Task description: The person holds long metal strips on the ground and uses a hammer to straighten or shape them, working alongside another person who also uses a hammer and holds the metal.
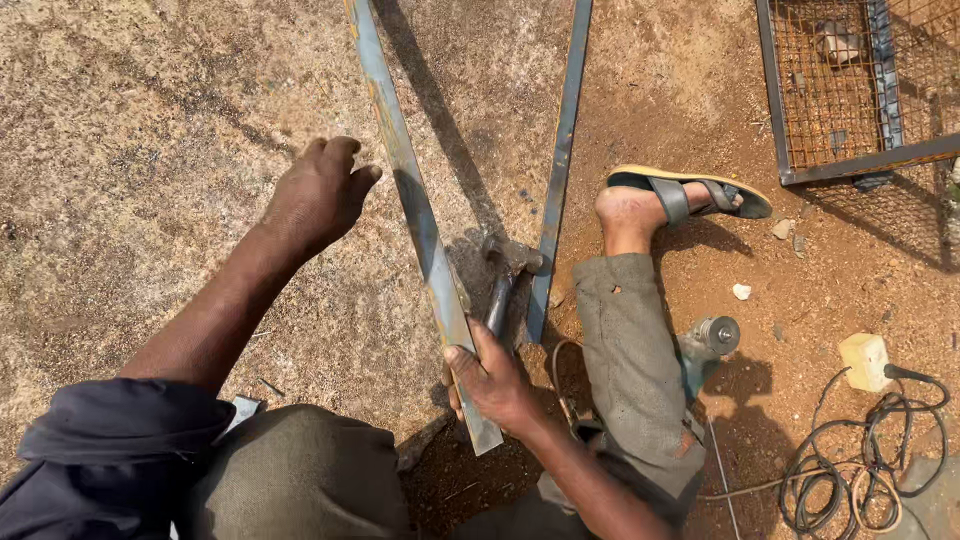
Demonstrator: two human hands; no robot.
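Note:
My right hand (490, 378) grips the near end of a long flat steel bar (405, 170) that runs away from me over the dirt. My left hand (320, 192) hovers above the ground left of the bar, fingers curled, holding nothing. A hammer (505, 275) lies on the ground just right of the bar, its head near a second, darker steel bar (562, 150) that angles up to the top edge. My right leg is bent beside it, my foot in a sandal (690, 192).
An angle grinder (706, 345) lies by my right knee. Coiled cables (850, 475) and a pale plug block (865, 360) sit at the lower right. A metal frame with wire mesh (850, 90) lies at the top right. Small stones dot the red soil.

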